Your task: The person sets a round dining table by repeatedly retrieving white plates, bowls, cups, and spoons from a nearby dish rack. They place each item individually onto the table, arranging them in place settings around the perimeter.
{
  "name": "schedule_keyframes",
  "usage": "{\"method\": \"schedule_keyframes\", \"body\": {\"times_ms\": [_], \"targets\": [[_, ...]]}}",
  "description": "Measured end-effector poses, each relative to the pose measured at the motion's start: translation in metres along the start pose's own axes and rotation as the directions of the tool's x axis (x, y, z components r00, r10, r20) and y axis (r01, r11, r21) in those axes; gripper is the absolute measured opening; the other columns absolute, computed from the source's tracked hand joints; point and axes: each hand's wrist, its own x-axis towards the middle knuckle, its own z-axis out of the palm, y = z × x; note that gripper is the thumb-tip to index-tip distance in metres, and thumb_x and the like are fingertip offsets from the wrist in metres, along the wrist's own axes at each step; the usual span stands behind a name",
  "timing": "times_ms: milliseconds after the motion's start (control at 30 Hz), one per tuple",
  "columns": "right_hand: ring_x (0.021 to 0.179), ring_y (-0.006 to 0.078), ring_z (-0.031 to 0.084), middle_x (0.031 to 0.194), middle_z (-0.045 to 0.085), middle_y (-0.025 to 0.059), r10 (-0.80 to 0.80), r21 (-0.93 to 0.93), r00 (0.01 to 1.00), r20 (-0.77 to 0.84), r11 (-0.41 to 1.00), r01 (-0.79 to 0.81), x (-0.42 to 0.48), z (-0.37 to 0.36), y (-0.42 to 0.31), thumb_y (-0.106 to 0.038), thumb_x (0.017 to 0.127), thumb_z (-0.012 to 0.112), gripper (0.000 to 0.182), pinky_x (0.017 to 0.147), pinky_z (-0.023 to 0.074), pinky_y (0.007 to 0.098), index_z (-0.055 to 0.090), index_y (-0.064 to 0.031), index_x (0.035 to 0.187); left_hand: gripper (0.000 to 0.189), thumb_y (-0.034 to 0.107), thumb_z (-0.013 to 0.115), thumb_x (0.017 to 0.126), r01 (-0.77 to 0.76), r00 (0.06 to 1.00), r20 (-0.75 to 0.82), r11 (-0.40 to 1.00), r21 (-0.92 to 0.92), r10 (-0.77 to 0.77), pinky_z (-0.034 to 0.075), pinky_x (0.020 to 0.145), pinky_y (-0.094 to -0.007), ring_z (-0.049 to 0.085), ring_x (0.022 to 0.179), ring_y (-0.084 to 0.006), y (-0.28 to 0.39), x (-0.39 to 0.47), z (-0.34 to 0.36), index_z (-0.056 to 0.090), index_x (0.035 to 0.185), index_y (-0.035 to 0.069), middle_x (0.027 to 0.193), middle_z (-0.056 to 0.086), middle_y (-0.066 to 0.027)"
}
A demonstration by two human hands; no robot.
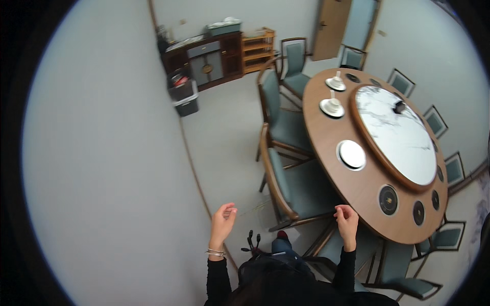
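Observation:
My left hand (pixel 223 222) is raised in the air near the wall, fingers loosely curled, holding nothing; bracelets circle its wrist. My right hand (pixel 347 221), also without anything in it, hovers by the near left edge of a round wooden dining table (pixel 367 195). Between my hands stands a wooden armchair with a green seat (pixel 314 187). On the table are a white plate (pixel 352 154), cups on saucers (pixel 332 108) and several dark round mats (pixel 389 200). A raised turntable (pixel 398 134) with a pale, glossy top carries a small dark object (pixel 399 107).
Green-padded chairs (pixel 270 91) surround the table. A plain wall (pixel 115 153) runs along my left. Farther off are a bin (pixel 187 105), a dark sideboard (pixel 231 57) with a grey-green tub (pixel 224 28), a wooden shelf cart (pixel 258 46) and an open door (pixel 330 30).

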Motion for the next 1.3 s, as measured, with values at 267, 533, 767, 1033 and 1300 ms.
{"method": "schedule_keyframes", "body": {"times_ms": [267,533,767,1033,1300], "targets": [[0.060,0.0109,0.061,0.066,0.063,0.0075,-0.038,0.007,0.956,0.292,0.999,0.037,0.018,0.092,-0.025,-0.007,0.087,0.057,0.013,0.056,0.0460,0.0235,0.063,0.0042,0.087,0.026,0.013,0.059,0.088,0.122,0.972,-0.190,0.988,-0.096,-0.139,0.049,0.070,-0.0255,0.060,0.078,-0.0111,-0.055,-0.034,-0.041,0.058,0.110,-0.001,0.091,0.067,-0.0080],[0.059,0.0091,0.057,0.066,0.061,0.0052,-0.100,0.131,0.959,0.264,0.989,0.067,0.106,0.148,-0.052,-0.006,0.086,0.057,0.011,0.054,0.0444,0.0236,0.061,0.0018,0.092,0.016,0.006,0.049,0.092,-0.080,0.833,-0.549,0.967,-0.242,-0.069,0.051,0.073,-0.0264,0.062,0.078,-0.0137,-0.013,0.001,-0.057,0.059,0.102,-0.003,0.088,0.065,-0.0081],[0.060,0.0084,0.055,0.068,0.060,0.0036,-0.101,0.156,0.968,0.229,0.986,0.066,0.158,0.176,-0.053,-0.007,0.086,0.057,0.011,0.056,0.0438,0.0223,0.061,0.0001,0.093,0.015,0.009,0.050,0.093,-0.058,0.825,-0.560,0.977,-0.206,-0.069,0.049,0.072,-0.0271,0.061,0.078,-0.0139,0.002,0.068,-0.071,0.059,0.099,-0.001,0.086,0.063,-0.0067],[0.063,0.0108,0.058,0.071,0.062,0.0056,0.031,0.052,0.986,0.161,0.998,-0.040,0.194,0.210,-0.045,-0.007,0.086,0.057,0.013,0.058,0.0460,0.0243,0.060,0.0000,0.096,0.019,0.010,0.053,0.092,0.157,0.956,-0.223,0.974,-0.165,-0.192,0.049,0.070,-0.0249,0.062,0.081,-0.0124,0.003,0.180,-0.101,0.058,0.106,-0.002,0.090,0.065,-0.0079],[0.060,0.0086,0.057,0.068,0.057,0.0038,0.046,-0.085,0.999,-0.029,0.995,-0.049,0.235,0.274,-0.057,-0.008,0.088,0.055,0.010,0.053,0.0444,0.0225,0.058,0.0005,0.092,0.025,0.014,0.054,0.091,0.205,0.978,-0.043,0.979,-0.014,-0.206,0.049,0.073,-0.0264,0.063,0.083,-0.0144,-0.026,0.325,-0.182,0.058,0.110,-0.001,0.092,0.067,-0.0078]]}}
